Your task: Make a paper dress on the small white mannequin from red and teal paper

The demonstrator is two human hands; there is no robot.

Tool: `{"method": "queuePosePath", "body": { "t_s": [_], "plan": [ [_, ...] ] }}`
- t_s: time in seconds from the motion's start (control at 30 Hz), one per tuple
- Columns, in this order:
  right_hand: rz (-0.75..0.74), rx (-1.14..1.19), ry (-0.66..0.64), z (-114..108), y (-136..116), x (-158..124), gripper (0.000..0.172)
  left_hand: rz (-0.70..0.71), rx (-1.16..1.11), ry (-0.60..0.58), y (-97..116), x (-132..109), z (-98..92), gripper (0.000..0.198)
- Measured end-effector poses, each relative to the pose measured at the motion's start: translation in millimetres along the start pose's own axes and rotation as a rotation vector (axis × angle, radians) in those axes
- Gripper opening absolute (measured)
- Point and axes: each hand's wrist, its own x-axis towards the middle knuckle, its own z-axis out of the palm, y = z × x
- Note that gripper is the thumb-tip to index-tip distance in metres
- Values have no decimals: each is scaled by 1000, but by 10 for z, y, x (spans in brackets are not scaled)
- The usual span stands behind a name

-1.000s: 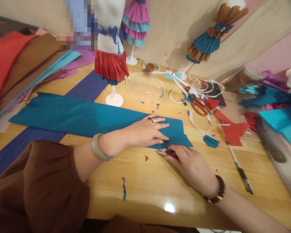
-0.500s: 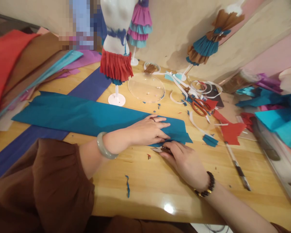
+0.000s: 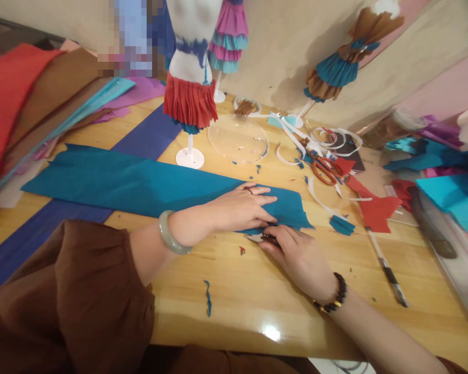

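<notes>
A long strip of teal crepe paper (image 3: 140, 179) lies across the table. Pressed flat on it near the right end is my left hand (image 3: 244, 208), palm down with fingers spread. My right hand (image 3: 296, 254) is closed around small thread snips (image 3: 255, 237) with a dark handle; their pointed metal blade sticks out to the left, just below the strip's lower edge. The fingertips of both hands nearly meet at that edge. My right fingers cover most of the snips' handle, so whether the blades are apart cannot be told.
Beneath the teal strip runs a dark blue strip (image 3: 140, 132). A white mannequin (image 3: 190, 158) in a red pleated skirt stands behind. Orange-handled scissors (image 3: 324, 170), red scraps (image 3: 380, 210) and a brush (image 3: 390, 275) lie right; stacked paper sheets (image 3: 19, 98) are left.
The whole view has shifted slightly. Both hands and the snips stay in nearly the same place against the teal paper.
</notes>
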Motion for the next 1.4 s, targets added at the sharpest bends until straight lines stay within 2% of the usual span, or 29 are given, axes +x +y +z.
{"method": "queuePosePath", "body": {
  "t_s": [0.97, 1.4],
  "plan": [
    [10, 13, -11, 34, -67, 57, 33, -6, -31, 26, -24, 20, 64, 28],
    [-13, -4, 4, 39, -84, 85, 36, -29, -16, 8, -7, 17, 48, 29]
  ]
}}
